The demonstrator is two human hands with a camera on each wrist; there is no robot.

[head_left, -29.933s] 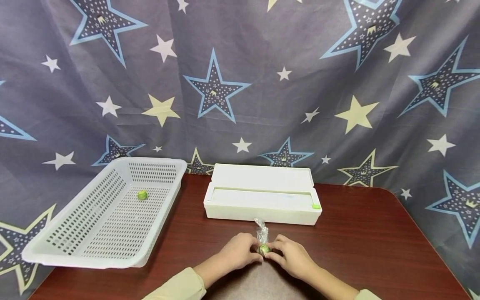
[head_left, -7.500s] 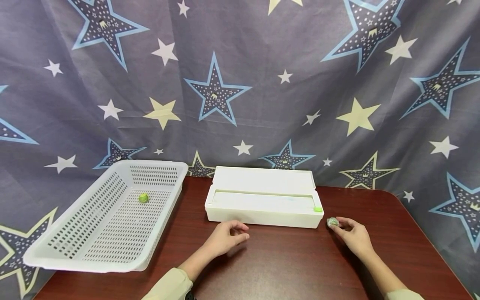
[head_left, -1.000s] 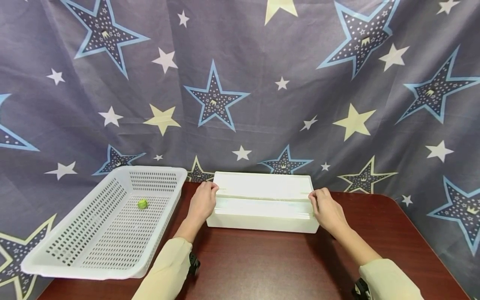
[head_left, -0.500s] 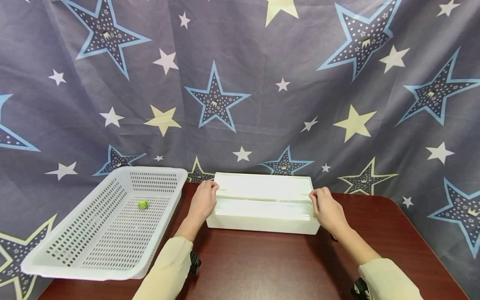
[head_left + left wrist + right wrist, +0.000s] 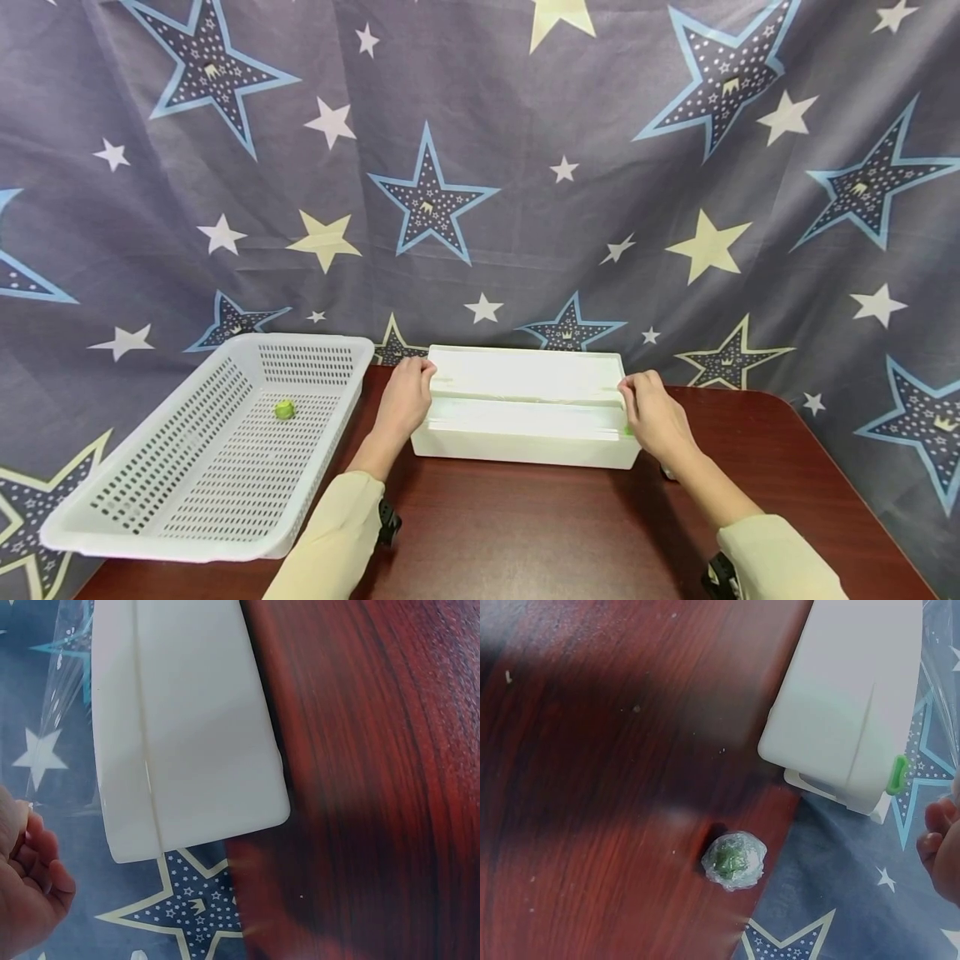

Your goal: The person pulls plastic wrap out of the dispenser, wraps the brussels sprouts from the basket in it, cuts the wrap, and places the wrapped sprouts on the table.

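My left hand (image 5: 407,396) pinches one corner of a clear sheet of cling film (image 5: 66,697) at the left end of a white cling film dispenser (image 5: 525,450). At the other end, my right hand (image 5: 658,421) pinches the film's opposite corner. The film stretches between both hands above the dispenser, whose lid (image 5: 525,371) stands open at the back. A green slide cutter (image 5: 898,775) sits by the dispenser's right end. On the table lies a green piece wrapped in film (image 5: 735,860), mostly hidden behind my right wrist in the head view.
To the left stands a white perforated basket (image 5: 288,500) with one small green piece (image 5: 284,409) inside. Behind the brown table (image 5: 525,533) hangs a grey star-patterned curtain (image 5: 480,208).
Earlier both hands worked on a film-wrapped green piece, then my right hand set it at the right. Since then both hands have taken the film's corners; in the last second they barely moved.
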